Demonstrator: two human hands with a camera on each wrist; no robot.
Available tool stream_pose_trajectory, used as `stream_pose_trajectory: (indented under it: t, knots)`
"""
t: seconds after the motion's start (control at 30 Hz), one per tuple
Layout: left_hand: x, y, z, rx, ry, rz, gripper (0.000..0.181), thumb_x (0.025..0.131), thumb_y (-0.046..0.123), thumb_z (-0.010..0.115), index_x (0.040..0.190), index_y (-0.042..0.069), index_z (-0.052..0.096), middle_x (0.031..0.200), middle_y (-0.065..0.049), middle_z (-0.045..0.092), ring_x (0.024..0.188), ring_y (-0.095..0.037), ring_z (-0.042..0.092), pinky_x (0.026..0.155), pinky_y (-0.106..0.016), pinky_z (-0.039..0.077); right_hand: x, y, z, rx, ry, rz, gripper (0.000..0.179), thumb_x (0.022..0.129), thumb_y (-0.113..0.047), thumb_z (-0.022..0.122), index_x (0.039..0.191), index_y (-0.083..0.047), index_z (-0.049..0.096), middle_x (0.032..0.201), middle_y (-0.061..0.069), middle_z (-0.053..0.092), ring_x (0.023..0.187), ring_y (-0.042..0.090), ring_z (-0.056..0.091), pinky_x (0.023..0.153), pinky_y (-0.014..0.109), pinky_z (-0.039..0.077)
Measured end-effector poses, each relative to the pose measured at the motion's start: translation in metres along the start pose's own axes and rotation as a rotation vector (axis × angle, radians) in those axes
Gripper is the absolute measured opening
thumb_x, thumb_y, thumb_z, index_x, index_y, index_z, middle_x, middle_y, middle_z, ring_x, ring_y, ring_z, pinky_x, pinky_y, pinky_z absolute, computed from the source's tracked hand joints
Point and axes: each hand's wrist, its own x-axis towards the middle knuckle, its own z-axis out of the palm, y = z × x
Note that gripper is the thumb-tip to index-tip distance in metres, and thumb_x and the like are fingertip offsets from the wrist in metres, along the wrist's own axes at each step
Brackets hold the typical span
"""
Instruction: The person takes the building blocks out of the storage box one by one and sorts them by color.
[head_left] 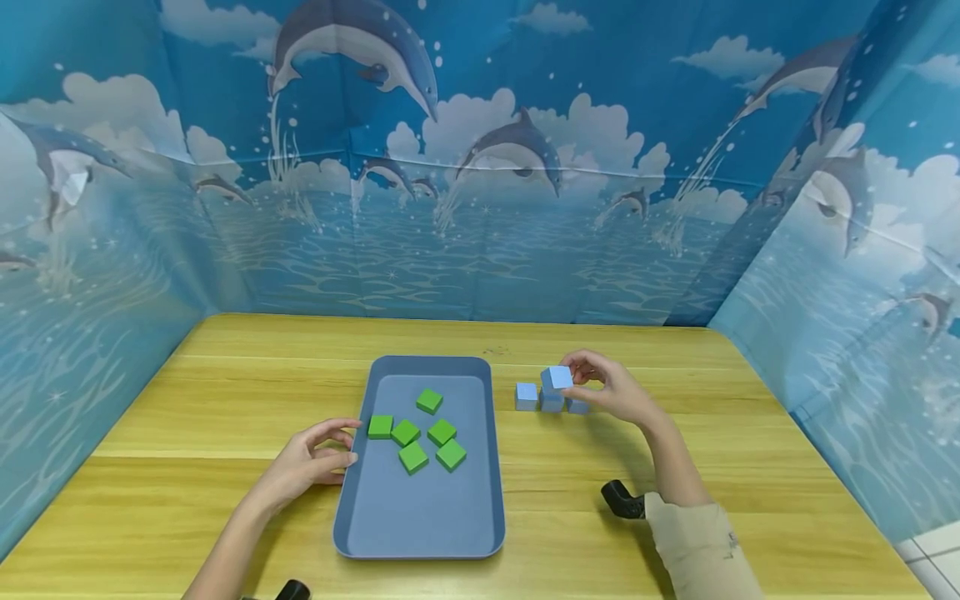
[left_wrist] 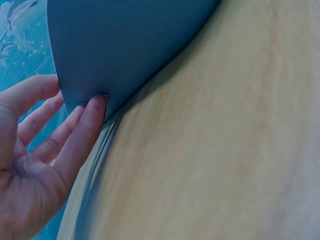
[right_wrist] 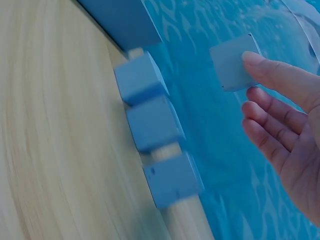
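My right hand (head_left: 611,387) pinches a light blue cube (head_left: 557,379) between thumb and fingers. In the right wrist view this cube (right_wrist: 232,62) is held up in the air, away from a row of three blue cubes (right_wrist: 155,122) on the wooden table. From the head view it overlaps the middle cube of that row. My left hand (head_left: 306,462) is at the left side of a blue-grey tray (head_left: 420,525). Its fingertips (left_wrist: 95,107) touch the tray's outer wall in the left wrist view, with the fingers loosely bent.
Several green square blocks (head_left: 413,457) lie in the upper and middle part of the tray. A black strap-like piece (head_left: 622,500) sticks out by the right sleeve (head_left: 697,542). Behind the table (head_left: 247,367) hangs a dolphin-printed curtain (head_left: 465,250).
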Motion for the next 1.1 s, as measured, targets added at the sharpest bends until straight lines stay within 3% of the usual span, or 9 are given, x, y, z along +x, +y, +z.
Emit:
stream_pose_trajectory:
  t: [0.27, 0.7, 1.1]
  knots:
    - [0.0, 0.0, 0.0, 0.002, 0.002, 0.007, 0.055, 0.085, 0.012, 0.064, 0.133, -0.002, 0.04, 0.111, -0.022, 0.041, 0.086, -0.017, 0.061, 0.073, -0.036, 0.055, -0.018, 0.036, -0.019, -0.003, 0.05, 0.025, 0.031, 0.084, -0.003, 0.064, 0.112, 0.002, 0.053, 0.092, 0.014, 0.052, 0.08, 0.016, 0.052, 0.071, 0.028, 0.047]
    - [0.0, 0.001, 0.0, 0.002, -0.001, 0.005, 0.056, 0.085, 0.012, 0.064, 0.133, -0.003, 0.039, 0.111, -0.022, 0.042, 0.086, -0.017, 0.061, 0.074, -0.036, 0.054, -0.041, 0.061, -0.037, -0.067, 0.114, 0.116, 0.031, 0.084, -0.007, 0.065, 0.111, 0.004, 0.053, 0.087, 0.013, 0.051, 0.076, 0.014, 0.051, 0.069, 0.02, 0.046]
    - [0.0, 0.001, 0.0, 0.002, -0.001, 0.005, 0.056, 0.085, 0.012, 0.064, 0.133, -0.002, 0.039, 0.111, -0.022, 0.042, 0.086, -0.017, 0.061, 0.074, -0.036, 0.054, -0.044, 0.084, -0.038, -0.103, 0.019, 0.191, 0.032, 0.083, -0.007, 0.066, 0.11, 0.005, 0.054, 0.086, 0.011, 0.053, 0.076, 0.011, 0.051, 0.067, 0.023, 0.047]
